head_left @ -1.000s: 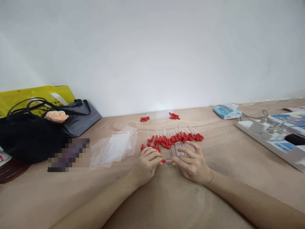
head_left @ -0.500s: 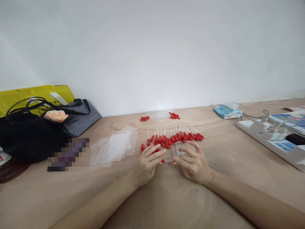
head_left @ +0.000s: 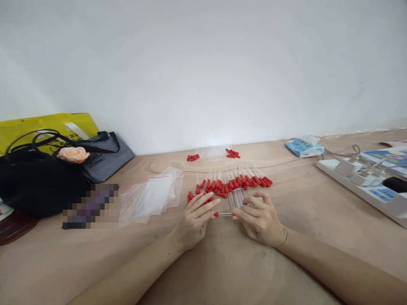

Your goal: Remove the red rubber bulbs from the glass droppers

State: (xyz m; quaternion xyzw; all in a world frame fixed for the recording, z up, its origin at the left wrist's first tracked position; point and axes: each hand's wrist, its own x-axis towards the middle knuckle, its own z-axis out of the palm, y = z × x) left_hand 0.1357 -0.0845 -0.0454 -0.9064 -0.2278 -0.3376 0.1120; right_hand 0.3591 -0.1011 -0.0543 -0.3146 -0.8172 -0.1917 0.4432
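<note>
Left hand (head_left: 193, 220): fingers narrowed on a red bulb (head_left: 216, 214). Right hand (head_left: 260, 220): thumb and forefinger closed on a clear tube (head_left: 225, 214), other fingers curled. Bulb and tube in line, touching, between the hands. More tubes (head_left: 235, 196) lie beside the right fingers. Droppers (head_left: 233, 184) fan out beyond, red ends nearer the person. Bags (head_left: 155, 192) lie left on the table (head_left: 222, 271).

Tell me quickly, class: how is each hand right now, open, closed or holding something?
Left hand: closed, holding a red dropper bulb.
Right hand: closed, holding a clear dropper tube.
</note>
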